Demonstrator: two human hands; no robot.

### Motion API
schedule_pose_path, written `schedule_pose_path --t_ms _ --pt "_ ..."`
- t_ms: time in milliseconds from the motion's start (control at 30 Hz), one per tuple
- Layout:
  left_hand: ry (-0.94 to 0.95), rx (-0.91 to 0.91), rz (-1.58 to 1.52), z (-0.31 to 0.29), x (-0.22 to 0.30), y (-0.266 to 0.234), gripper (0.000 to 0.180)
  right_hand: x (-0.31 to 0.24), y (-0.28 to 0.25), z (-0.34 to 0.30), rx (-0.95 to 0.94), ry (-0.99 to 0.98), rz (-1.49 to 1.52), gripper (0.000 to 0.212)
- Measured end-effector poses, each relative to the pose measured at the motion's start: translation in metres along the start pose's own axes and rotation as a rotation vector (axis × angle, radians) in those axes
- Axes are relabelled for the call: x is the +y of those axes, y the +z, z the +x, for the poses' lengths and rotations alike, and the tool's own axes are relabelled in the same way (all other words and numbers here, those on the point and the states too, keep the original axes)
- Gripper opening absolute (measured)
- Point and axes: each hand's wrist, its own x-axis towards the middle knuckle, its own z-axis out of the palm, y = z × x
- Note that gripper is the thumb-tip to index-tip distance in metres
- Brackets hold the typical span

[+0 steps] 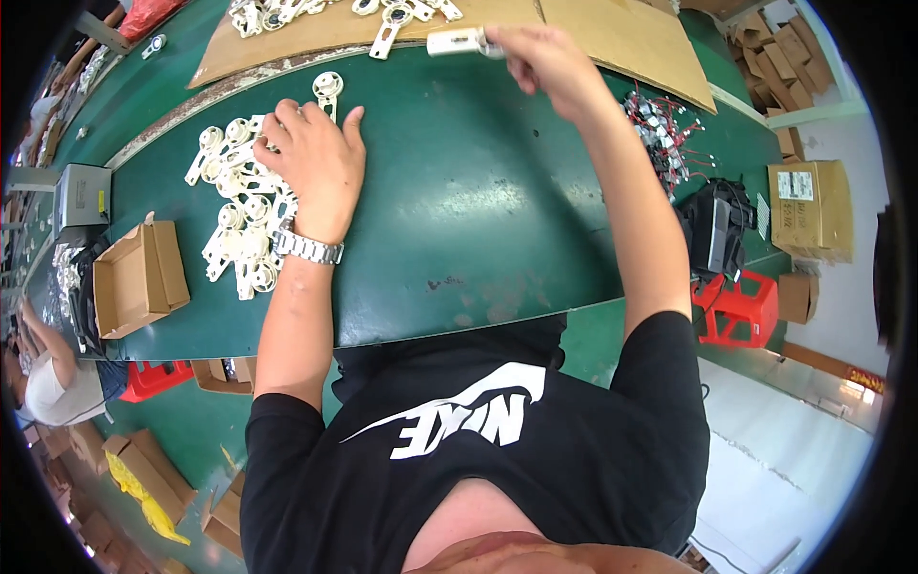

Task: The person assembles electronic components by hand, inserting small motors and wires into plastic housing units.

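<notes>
My left hand [311,158] lies palm down over the right edge of a pile of white plastic parts [251,212], its fingers spread and thumb apart. Each of these parts has a round ring head and a flat slotted handle. Just past my left fingertips is a single part of the same kind [327,84]. My right hand [550,65] reaches to the far side of the table, pinching one end of a white plastic part [453,41]. That part's slotted handle points left, at the edge of a cardboard sheet; my fingers partly hide its round end.
More white parts [392,21] lie on the cardboard sheet [612,38]. Wired connectors [660,143] are heaped at the right, near a black device [717,230]. An open cardboard box [142,277] stands at the left of the green table [459,230]. Another person [62,378] sits beyond it.
</notes>
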Motion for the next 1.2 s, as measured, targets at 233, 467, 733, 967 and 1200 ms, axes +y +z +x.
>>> schedule_pose_path --t_ms 233,467,733,967,1200 --pt "0.011 0.002 -0.020 -0.002 -0.001 0.009 0.025 -0.047 -0.016 0.000 0.162 -0.086 0.061 0.035" --pt "0.136 0.066 -0.372 -0.003 0.007 0.001 0.020 -0.006 -0.090 -0.091 -0.164 -0.170 -1.126 0.022" --pt "0.150 -0.119 -0.812 -0.012 0.035 -0.003 0.029 0.035 -0.081 -0.137 0.048 -0.205 -1.656 0.029" --pt "0.168 -0.148 -0.878 -0.015 0.031 0.000 0.029 0.014 -0.071 -0.131 0.000 -0.256 -0.971 0.033" --pt "0.230 -0.185 -0.883 -0.013 0.031 0.004 0.027 0.006 -0.048 -0.112 -0.072 -0.143 -0.809 0.038"
